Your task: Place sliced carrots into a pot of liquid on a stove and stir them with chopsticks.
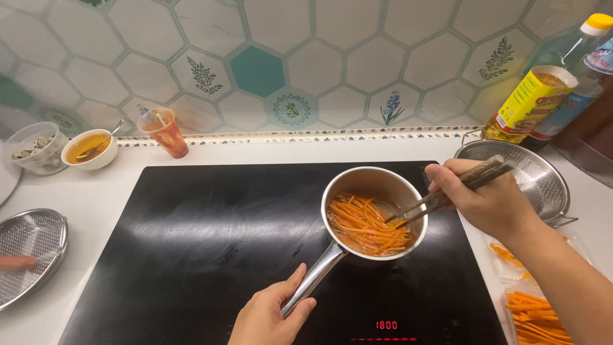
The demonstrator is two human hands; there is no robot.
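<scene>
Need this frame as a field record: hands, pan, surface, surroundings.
left hand: grips the saucepan handle
right hand: holds chopsticks, tips in the carrot strips
saucepan: steel, on the black cooktop
cooktop display: lit red
right side: metal strainer, oil bottles, trays of carrot strips
left side: sauce bowl with spoon, plastic cup, mesh strainer

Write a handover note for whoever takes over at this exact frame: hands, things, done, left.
Left hand: gripping the pan handle.
Right hand: holding chopsticks, tips in the carrot strips.
Pan: on the black cooktop, whose display is lit.
Done: carrot strips are in the pan.
Left: more cut carrot lies in trays at the right; strainer behind the right hand. Whether the strips are cooked cannot be told.
</scene>
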